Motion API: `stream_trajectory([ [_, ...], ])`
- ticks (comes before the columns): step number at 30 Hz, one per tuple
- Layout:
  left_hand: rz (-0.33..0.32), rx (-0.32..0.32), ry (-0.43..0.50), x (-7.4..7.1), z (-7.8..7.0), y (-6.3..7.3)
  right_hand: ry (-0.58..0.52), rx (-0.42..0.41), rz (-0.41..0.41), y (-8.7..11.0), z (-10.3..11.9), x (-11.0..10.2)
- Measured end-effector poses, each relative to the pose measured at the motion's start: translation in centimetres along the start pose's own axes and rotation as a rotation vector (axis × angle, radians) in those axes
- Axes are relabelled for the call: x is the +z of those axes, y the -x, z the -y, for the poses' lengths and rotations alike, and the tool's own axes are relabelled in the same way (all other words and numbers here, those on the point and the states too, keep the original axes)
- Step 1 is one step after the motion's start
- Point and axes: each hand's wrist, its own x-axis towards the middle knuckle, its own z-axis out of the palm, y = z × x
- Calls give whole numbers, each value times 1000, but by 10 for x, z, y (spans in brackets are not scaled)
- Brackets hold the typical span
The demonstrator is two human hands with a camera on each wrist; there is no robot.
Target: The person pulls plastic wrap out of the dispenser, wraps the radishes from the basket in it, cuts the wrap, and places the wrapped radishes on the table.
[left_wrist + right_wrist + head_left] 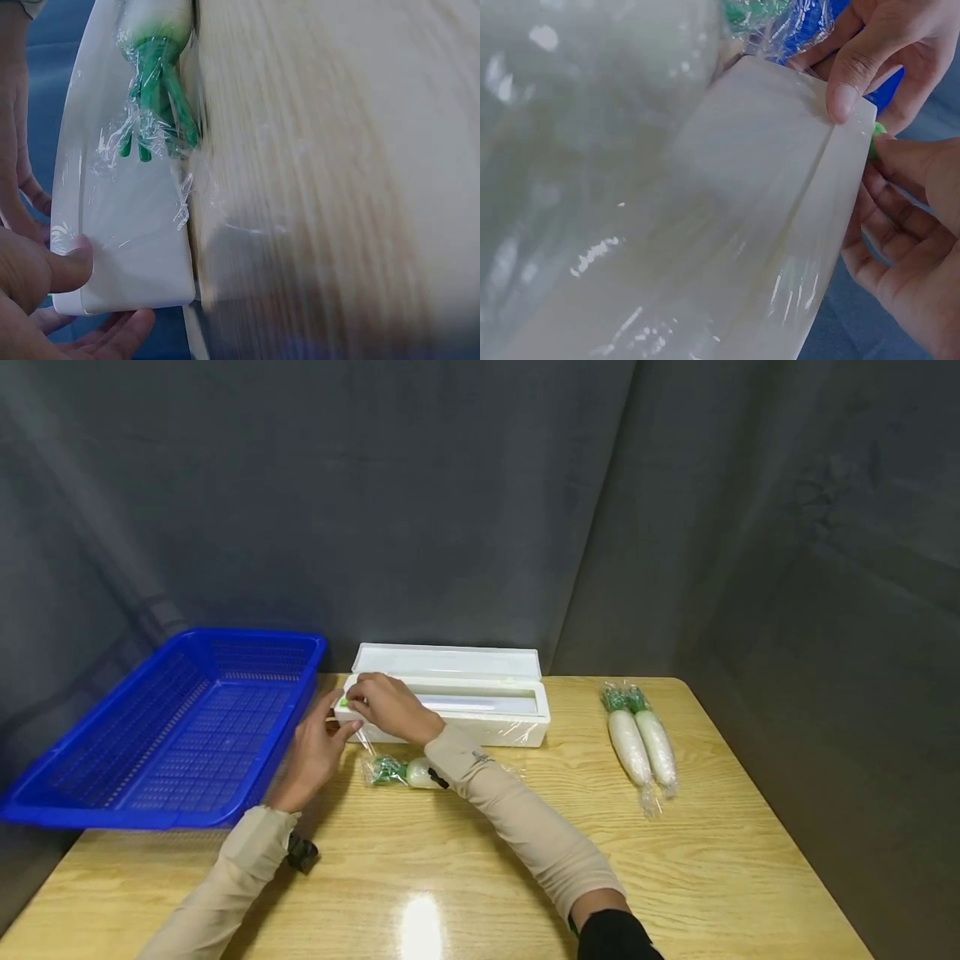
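Observation:
A white cling film dispenser point(487, 732) stands at the back middle of the table with its lid raised. At its left end my left hand point(315, 750) grips the corner, thumb on the front face and fingers around the end. My right hand point(393, 708) pinches a small green slide cutter point(877, 140) at the same end, seen also in the head view. Clear film runs from the dispenser's front down over a white radish point(422, 774) with green stems point(157, 97), which lies crosswise before it. My right forearm hides part of the radish.
A large blue basket point(279, 768) stands at the left, close beside my left hand. Two film-wrapped radishes, a left one point(630, 750) and a right one point(657, 747), lie side by side at the right. A dark curtain point(465, 527) hangs behind the table point(480, 885).

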Motion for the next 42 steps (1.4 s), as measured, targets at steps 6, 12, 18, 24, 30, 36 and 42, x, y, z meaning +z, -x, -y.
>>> stream_trajectory([
  [6,-9,28,12,-1,2,1,19,-14,3,3,-2,-1],
  [12,-18,48,23,1,4,0,14,-68,-6,8,-6,-3],
  [18,-33,84,-6,-1,4,-1,19,-130,-23,9,-8,-4],
  [24,0,69,5,0,6,0,38,-136,7,12,-9,-6],
  [30,-4,82,13,0,8,-2,60,-122,12,17,-15,-11],
  [36,-23,87,-6,-6,10,-2,22,-124,-5,31,-23,-19],
  [42,8,67,7,-4,8,-3,5,-122,-9,43,-32,-23],
])
